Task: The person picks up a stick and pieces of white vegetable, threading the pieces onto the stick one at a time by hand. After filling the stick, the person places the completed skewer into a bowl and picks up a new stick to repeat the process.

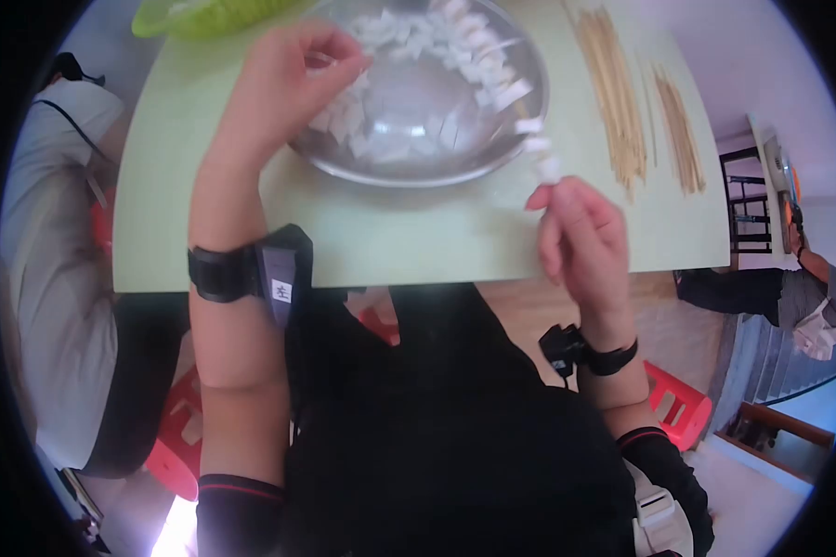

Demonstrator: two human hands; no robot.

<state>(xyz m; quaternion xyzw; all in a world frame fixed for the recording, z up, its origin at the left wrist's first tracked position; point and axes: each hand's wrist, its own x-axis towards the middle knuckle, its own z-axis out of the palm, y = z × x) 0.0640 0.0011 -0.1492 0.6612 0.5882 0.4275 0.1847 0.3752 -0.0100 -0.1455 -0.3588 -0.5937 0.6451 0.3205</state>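
Thin skewer of white chunks [539, 148]: pinched by right hand [581, 237] fingers over pale green tabletop's [418, 246] near edge. Left hand [283, 84] fingers pinch white pieces [385, 139] inside round steel bowl [409, 178].

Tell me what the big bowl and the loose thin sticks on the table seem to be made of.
Bowl: metal, probably stainless steel; grey, glossy, with bright reflections across its wall. Sticks: likely bamboo or wood; pale tan, matte, thin and straight, though too small to tell which.
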